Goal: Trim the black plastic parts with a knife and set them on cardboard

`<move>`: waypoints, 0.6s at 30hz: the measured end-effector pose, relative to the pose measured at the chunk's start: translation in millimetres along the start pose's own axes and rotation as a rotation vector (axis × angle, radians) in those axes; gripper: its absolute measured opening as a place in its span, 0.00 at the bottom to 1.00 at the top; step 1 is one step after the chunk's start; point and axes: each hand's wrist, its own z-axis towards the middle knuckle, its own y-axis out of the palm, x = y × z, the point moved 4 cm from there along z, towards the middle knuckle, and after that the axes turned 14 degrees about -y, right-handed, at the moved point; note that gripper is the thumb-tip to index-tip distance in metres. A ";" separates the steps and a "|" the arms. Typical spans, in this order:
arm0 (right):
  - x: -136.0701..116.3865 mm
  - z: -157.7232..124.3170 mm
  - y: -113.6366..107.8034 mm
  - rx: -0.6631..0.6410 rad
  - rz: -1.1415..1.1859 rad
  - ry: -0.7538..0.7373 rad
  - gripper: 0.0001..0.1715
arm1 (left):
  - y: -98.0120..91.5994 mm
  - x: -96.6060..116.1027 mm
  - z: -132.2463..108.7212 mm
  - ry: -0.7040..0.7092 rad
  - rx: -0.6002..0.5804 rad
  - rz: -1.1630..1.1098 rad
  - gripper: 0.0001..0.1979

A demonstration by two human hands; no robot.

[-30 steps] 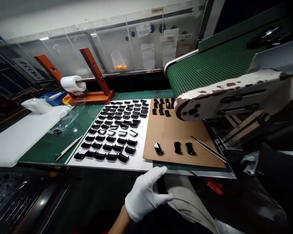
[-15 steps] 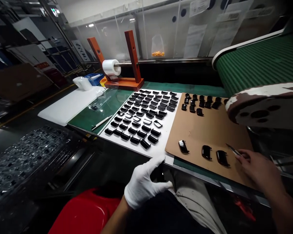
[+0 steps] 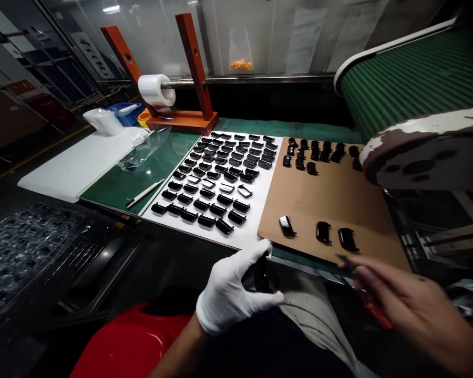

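Observation:
My left hand (image 3: pixel 232 294), in a white glove, is held in front of the table's near edge. Its thumb and fingers close on a glossy black plastic part (image 3: pixel 262 275), partly hidden by the glove. To the right is my bare right hand (image 3: pixel 398 294), its fingers pinched on a slim pointed tool (image 3: pixel 347 262) that is blurred by motion. Just beyond the tool, three similar black parts lie apart along the near side of a cardboard sheet (image 3: pixel 299 194); the closest is a dark part (image 3: pixel 347 239).
Rows of black parts cover a white sheet (image 3: pixel 248 239). A white pen (image 3: pixel 145 193) lies on the green mat. Behind stands an orange wooden stand (image 3: pixel 197 68) with a film roll (image 3: pixel 153 89). A green conveyor belt (image 3: pixel 418 68) overhangs the right. A red stool (image 3: pixel 118 341) is below.
My right hand has moved left with the tool, off the cardboard and toward the part in my left hand. The view has shifted, so the table appears higher and further left.

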 end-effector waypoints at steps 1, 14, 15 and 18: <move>-21.2 8.1 4.2 -0.073 0.072 -0.089 0.15 | 3.0 3.4 -0.5 0.002 -0.021 -0.005 0.36; -99.9 37.6 14.1 -0.217 -0.300 -0.421 0.40 | 23.2 31.5 -11.0 -0.078 -0.089 -0.106 0.39; -101.0 37.9 14.6 -0.213 -0.315 -0.431 0.39 | 22.5 32.7 -11.7 -0.082 -0.089 -0.107 0.39; -103.8 39.2 14.8 -0.207 -0.325 -0.439 0.38 | 20.6 34.7 -13.3 -0.083 -0.095 -0.112 0.39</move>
